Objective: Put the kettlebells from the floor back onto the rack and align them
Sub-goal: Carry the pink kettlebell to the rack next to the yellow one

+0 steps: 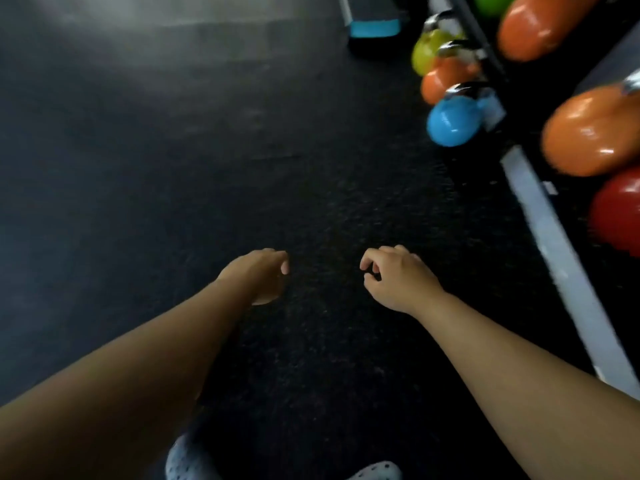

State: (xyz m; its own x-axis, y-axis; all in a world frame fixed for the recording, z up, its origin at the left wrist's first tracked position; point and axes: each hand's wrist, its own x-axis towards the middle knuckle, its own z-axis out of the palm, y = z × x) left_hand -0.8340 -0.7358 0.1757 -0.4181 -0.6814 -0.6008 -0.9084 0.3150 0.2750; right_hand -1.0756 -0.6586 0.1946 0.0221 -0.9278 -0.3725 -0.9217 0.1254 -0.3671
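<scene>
Blue kettlebell point(452, 124) sits far right by the rack point(554, 237); both hands point(258, 277) point(398, 278) empty, fingers loosely curled; a careless grab could knock its neighbours.

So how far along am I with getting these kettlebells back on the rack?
Partly done, it seems: large orange and red kettlebells sit on the rack. Nothing is in hand; left hand and right hand are empty. Left: the blue, small orange and yellow-green ones seem floor-level.
</scene>
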